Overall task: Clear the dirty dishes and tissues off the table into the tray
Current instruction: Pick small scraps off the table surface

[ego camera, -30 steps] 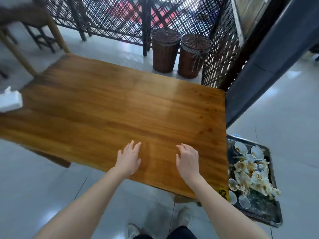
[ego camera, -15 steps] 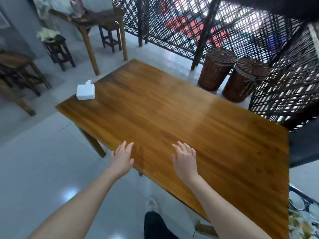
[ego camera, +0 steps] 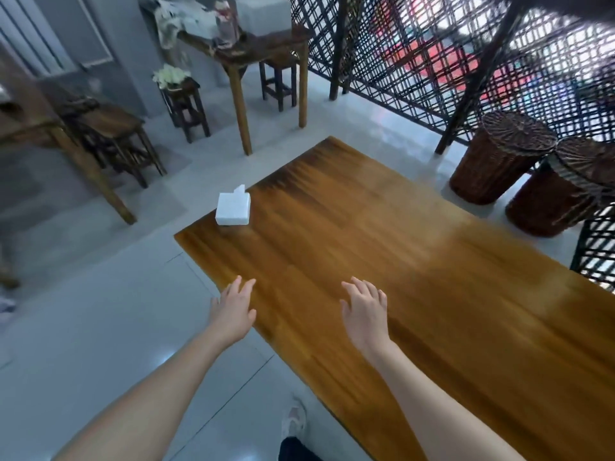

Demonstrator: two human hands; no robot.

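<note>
The wooden table (ego camera: 416, 277) runs from centre to lower right; its only item is a white tissue box (ego camera: 233, 208) near the far left corner. My left hand (ego camera: 233, 311) hovers at the table's near-left edge, fingers spread, holding nothing. My right hand (ego camera: 366, 311) is stretched flat over the tabletop, fingers apart and empty. The tray of dirty dishes is out of view.
Two brown wicker baskets (ego camera: 499, 158) stand on the floor past the table's far side, by a dark lattice screen (ego camera: 432, 61). Another wooden table (ego camera: 253, 51) with clutter and dark stools (ego camera: 184, 98) stand at the back left. Grey tiled floor lies on the left.
The view has swung left: the tray of dishes has slid out of frame on the right, and the tissue box has come toward the centre. Both hands stay open and empty over the table.
</note>
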